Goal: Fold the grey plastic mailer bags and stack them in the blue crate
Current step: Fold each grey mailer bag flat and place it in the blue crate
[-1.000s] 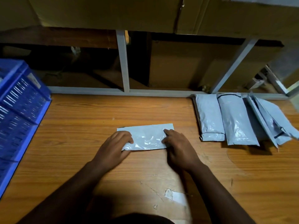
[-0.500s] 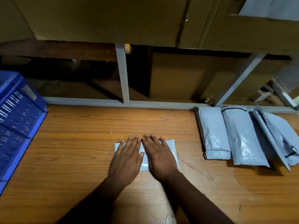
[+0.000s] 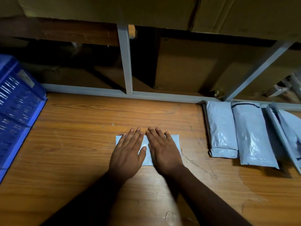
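A folded grey mailer bag (image 3: 175,141) lies flat on the wooden table (image 3: 73,144) in the middle. My left hand (image 3: 128,152) and my right hand (image 3: 162,152) press down on it side by side, palms flat and fingers straight, covering most of it. Only its corners and a strip between the hands show. The blue crate (image 3: 17,108) stands at the table's left edge, partly out of frame; its inside is hidden. Several more grey mailer bags (image 3: 250,136) lie in a row at the right back of the table.
A grey metal frame rail (image 3: 127,92) with an upright post runs along the table's back edge. Cardboard boxes (image 3: 187,67) sit behind and above it. The tabletop has scratches and a chipped patch (image 3: 169,215) near the front.
My hands moved from pinching the bag's two ends to lying flat together on its middle. The bag looks shorter than one second ago. Since half a second ago the hands have hardly shifted.
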